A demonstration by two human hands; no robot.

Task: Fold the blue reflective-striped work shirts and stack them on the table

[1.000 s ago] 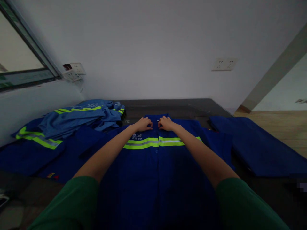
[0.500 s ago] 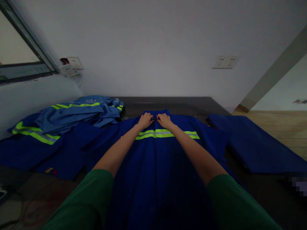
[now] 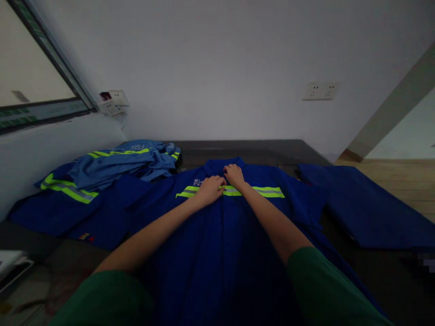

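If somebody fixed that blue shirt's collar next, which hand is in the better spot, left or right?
Probably the right hand: its fingertips are up close to the collar. The left hand sits lower on the shirt, at the yellow stripe, so it looks farther away.

Single head cam, worn by the person. It's looking forward and down from above the near side of the dark table (image 3: 238, 146), facing the pale wall (image 3: 217, 68) roughly square-on; the wall is filling the upper part of frame. Left sleeve (image 3: 102, 294) and right sleeve (image 3: 322, 283) are crossing the bottom edge, so the lens is sitting above and between the arms, close in. Left hand (image 3: 211, 190) and right hand (image 3: 234, 174) are showing near frame center, farther out, over the blue jacket (image 3: 204, 240). View is reaching wide: taking in the window (image 3: 30, 63) upper left, wooden floor (image 3: 394, 176) far right. Table's far edge is reading nearly level.
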